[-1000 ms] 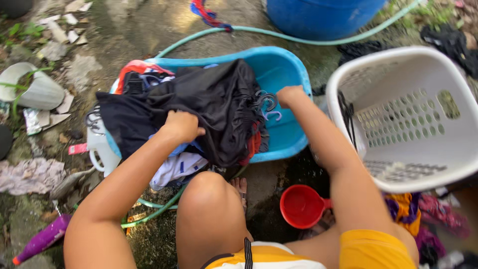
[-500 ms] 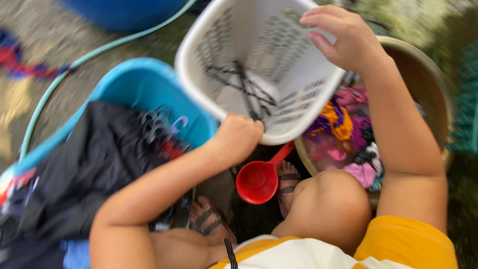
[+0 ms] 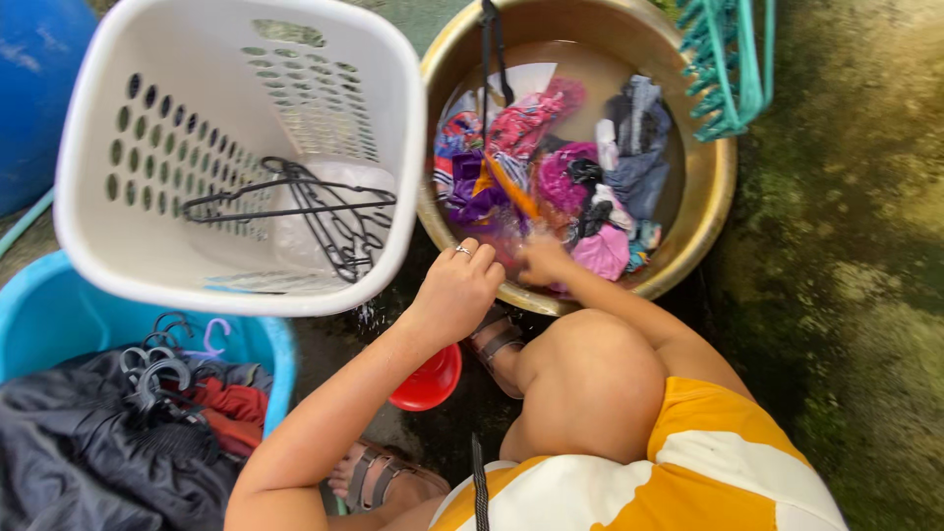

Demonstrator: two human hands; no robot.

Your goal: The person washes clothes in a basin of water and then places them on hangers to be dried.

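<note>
Your left hand (image 3: 457,290) rests at the basin (image 3: 703,211) rim, fingers curled together, empty, steadying you. Your right hand (image 3: 541,261) is in the soaking clothes (image 3: 551,167); its finger state cannot be told. Basket (image 3: 108,246) stands beside.

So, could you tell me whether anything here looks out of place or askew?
The white laundry basket is tipped on its side rather than upright, its rim overlapping the blue tub, with black hangers lying loose inside. Water drips from its lower edge near the left hand. The right hand is in the brass basin of soaking clothes.
</note>
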